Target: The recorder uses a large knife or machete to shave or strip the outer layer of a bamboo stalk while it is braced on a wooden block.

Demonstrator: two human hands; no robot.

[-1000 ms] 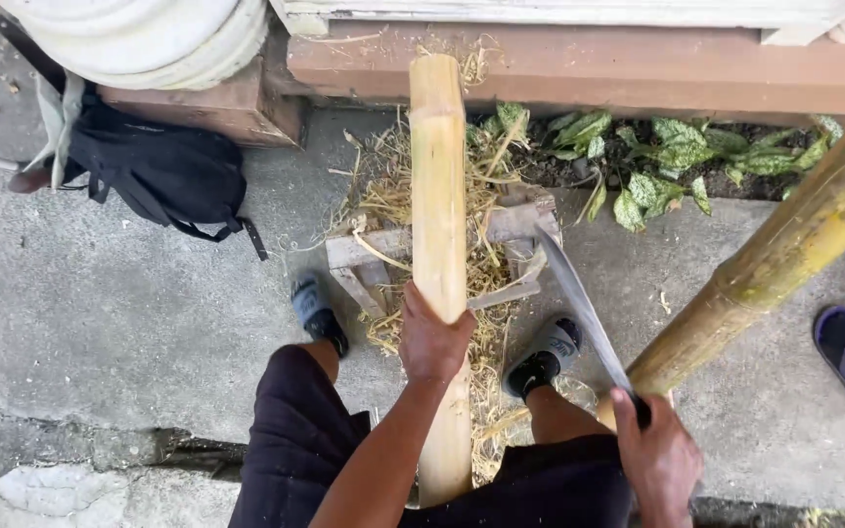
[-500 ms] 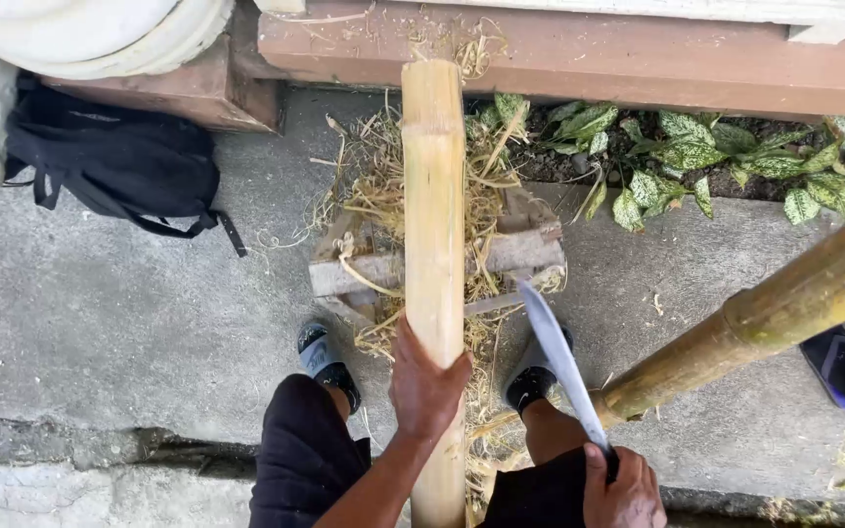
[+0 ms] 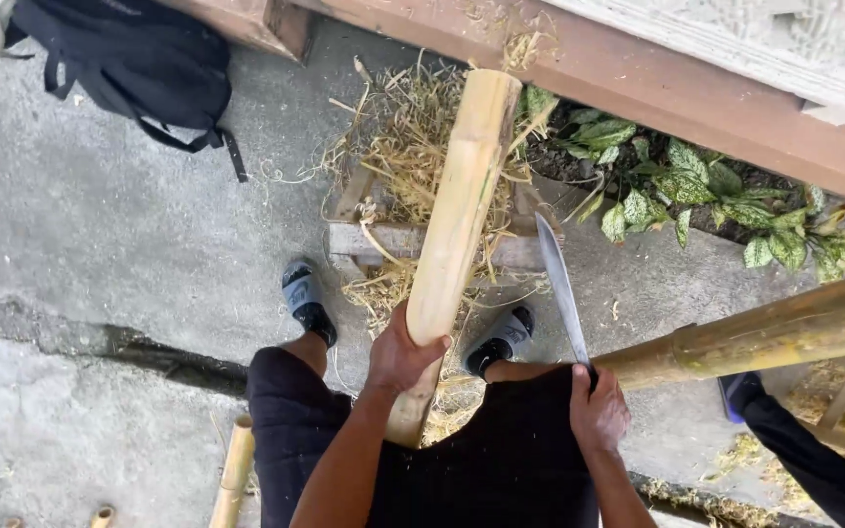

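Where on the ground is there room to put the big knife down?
Bare concrete lies open between the black backpack, the crack and the left foot's sandal. It is crowded ahead: the left hand grips the bamboo pole over shavings and a wooden frame; the right hand holds the knife.

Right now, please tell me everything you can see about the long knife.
The long knife has a slim, pale grey metal blade that narrows to a point. The right hand grips its handle, which is hidden inside the fist. The blade points up and away from the person, tilted slightly left, beside the pale bamboo pole held by the left hand. The blade does not seem to touch the pole.
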